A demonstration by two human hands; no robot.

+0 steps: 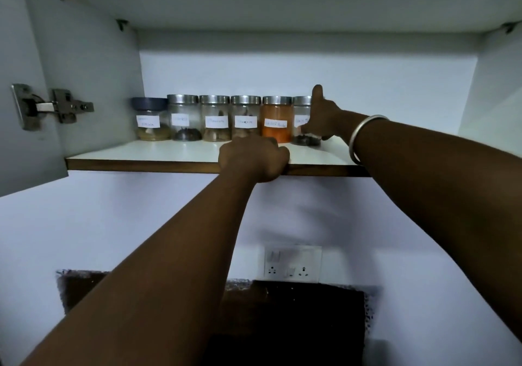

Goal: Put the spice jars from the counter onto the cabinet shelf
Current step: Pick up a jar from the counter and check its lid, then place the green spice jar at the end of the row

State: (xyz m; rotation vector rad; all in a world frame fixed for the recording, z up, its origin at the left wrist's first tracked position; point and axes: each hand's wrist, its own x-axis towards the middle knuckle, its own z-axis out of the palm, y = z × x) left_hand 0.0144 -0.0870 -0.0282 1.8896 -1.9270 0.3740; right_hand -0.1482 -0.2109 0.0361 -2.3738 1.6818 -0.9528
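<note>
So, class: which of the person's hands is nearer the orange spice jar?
Right. The right hand is around the jar beside the orange spice jar; the left hand rests on the shelf edge, in front.

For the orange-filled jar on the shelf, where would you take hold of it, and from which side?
Grip the orange jar around its steel lid, or the glass just below it, coming straight in from the shelf's open front. It stands upright with neighbours close on both sides, leaving little room for fingers at its flanks. The right hand is at the next jar.
</note>
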